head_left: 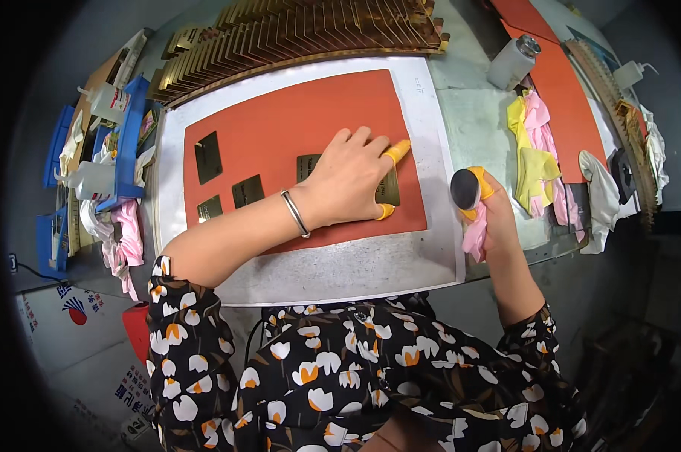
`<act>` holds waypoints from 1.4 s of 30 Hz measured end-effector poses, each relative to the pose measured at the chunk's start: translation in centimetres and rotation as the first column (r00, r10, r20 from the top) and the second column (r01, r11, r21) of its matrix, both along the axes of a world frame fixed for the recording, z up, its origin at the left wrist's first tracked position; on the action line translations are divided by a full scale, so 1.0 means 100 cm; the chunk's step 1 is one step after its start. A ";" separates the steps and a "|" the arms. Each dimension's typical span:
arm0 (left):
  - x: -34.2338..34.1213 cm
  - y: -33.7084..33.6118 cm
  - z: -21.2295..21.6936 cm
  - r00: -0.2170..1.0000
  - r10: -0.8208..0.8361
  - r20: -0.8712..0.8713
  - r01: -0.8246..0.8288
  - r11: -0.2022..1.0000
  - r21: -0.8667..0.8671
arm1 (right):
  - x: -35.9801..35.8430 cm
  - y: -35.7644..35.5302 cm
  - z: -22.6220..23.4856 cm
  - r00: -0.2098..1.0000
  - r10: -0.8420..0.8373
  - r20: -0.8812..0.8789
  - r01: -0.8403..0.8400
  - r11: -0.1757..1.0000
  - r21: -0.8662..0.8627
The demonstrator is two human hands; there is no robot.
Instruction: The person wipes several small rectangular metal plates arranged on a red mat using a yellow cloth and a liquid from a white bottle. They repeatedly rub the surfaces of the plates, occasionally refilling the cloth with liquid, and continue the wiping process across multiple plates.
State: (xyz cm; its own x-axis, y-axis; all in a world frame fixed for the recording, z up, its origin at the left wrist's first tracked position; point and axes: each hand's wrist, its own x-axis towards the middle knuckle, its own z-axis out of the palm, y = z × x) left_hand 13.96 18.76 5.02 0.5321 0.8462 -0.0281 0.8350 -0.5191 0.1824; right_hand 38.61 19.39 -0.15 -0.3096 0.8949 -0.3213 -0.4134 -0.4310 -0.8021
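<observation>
My left hand reaches across an orange mat, with yellow finger cots on its thumb and index finger. These two fingers sit at opposite edges of a dark gold metal card, partly covered by the hand. Another metal card shows beside the knuckles. Farther left lie three more: an upright card, a smaller card and one partly behind my forearm. Off the mat's right side, my right hand is closed round a black round-faced tool and a pink cloth.
A slotted brass rack spans the back. At right stand a metal-capped bottle, yellow and pink cloths and a white cloth. Blue bins with squeeze bottles are at left. White board borders the mat.
</observation>
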 end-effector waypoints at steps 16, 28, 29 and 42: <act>-0.022 -0.048 -0.015 0.611 0.407 0.679 -0.129 0.897 -0.423 | -0.052 -0.032 0.012 0.960 0.170 -0.223 -0.169 0.985 0.024; -0.067 -0.111 -0.016 0.175 0.688 0.705 0.323 0.636 -0.701 | -0.098 -0.060 0.020 0.842 -0.178 0.510 -0.381 0.473 0.794; -0.073 -0.117 -0.017 0.143 0.697 0.703 0.306 0.644 -0.701 | -0.098 -0.063 0.027 0.839 -0.178 0.515 -0.382 0.483 0.788; -0.104 -0.095 -0.002 0.019 0.558 0.830 0.241 0.803 -0.545 | -0.161 -0.022 0.085 0.850 0.484 0.209 -0.522 0.827 0.208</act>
